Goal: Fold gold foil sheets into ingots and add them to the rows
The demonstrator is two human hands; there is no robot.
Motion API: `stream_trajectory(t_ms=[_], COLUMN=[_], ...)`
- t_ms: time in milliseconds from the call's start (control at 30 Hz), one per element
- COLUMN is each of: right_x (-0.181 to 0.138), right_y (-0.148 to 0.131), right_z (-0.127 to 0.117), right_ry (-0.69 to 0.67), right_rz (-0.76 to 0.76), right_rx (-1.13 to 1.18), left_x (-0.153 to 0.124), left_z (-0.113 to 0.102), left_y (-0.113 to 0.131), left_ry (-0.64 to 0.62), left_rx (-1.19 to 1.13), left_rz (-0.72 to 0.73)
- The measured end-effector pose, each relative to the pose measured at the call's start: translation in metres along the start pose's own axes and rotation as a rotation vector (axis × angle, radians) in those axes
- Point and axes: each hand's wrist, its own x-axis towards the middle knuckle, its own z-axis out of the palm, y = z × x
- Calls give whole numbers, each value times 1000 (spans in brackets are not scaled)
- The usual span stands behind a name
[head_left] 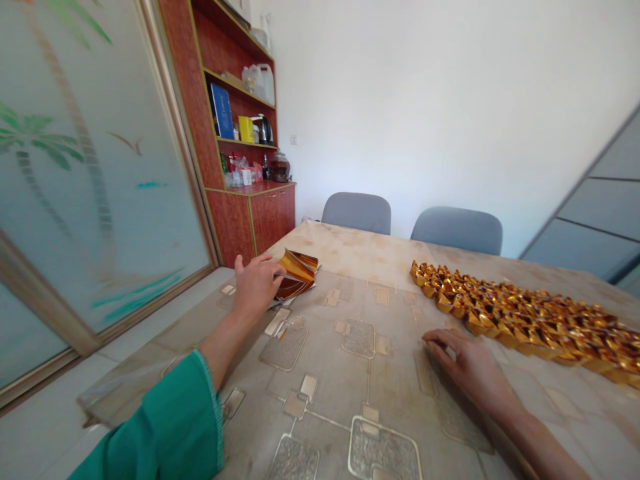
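My left hand (256,283) is at the far left of the table, its fingers closed on the edge of a gold foil paper sheet (299,267). That sheet bends upward over a small stack of similar sheets with pale edges. The fingertips against the paper are partly hidden. My right hand (465,363) rests low over the table on the right, thumb and fingers drawn together, and nothing shows between them. Beyond it, folded gold foil paper pieces (520,313) stand in long, close rows.
A patterned clear cover lies on the table (345,393). Two grey chairs (356,212) stand behind the far edge, before a white wall. A red-brown cabinet (273,217) with loaded shelves and a frosted sliding door (135,220) are on the left.
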Motion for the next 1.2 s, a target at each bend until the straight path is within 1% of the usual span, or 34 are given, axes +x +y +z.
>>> stream_trajectory(t_ms=[67,133,233,333,400,433,500,533,600,667,733,767,800,833,867,900,967,1067,1133,1200], right_x=[0,1,3,1,-1,-2,-3,-3,-2,0,0,0,-2,-3,-5,-7,-9,-13,-15,-18], right_y=[0,-1,-9,-25,-38,-43,-52,-55,-56,-54,-52,-51,-52,-53,-55,-56,-59,-60,-60,-62], right_z=[1,1,-2,-6,-4,-2,3,6,9,7,1,-2,-5,-8,-10,-10,-9,-2,2,6], right_ry=[10,19,-2,-89,-168,-203,-252,-244,-141,20,177,237,272,287,278,242,135,5,-43,-81], right_rz=[41,104,199,261,263,254,267,268,247,230,204,146,54,-67,-198,-318,-470,-579,-625,-658], right_rx=[67,159,343,587,809,919,1035,1042,943,797,678,620,553,464,364,271,130,-23,-88,-105], left_x=[-2,-6,-19,-38,-51,-58,-67,-70,-72,-70,-69,-69,-69,-71,-74,-77,-82,-88,-90,-92], left_z=[-2,-2,0,3,3,4,4,5,9,13,17,19,21,23,25,27,30,33,32,28], left_y=[6,15,36,60,75,80,87,89,91,93,95,96,98,99,101,102,102,100,98,98], left_ry=[37,84,247,335,366,367,343,322,273,198,71,13,-29,-36,-28,-11,3,-25,-45,-105], left_rx=[-34,-107,-385,-577,-656,-679,-689,-686,-677,-683,-708,-730,-754,-784,-805,-815,-790,-666,-565,-499], left_rz=[43,139,422,674,776,830,910,948,987,951,860,799,731,656,587,531,487,467,429,461])
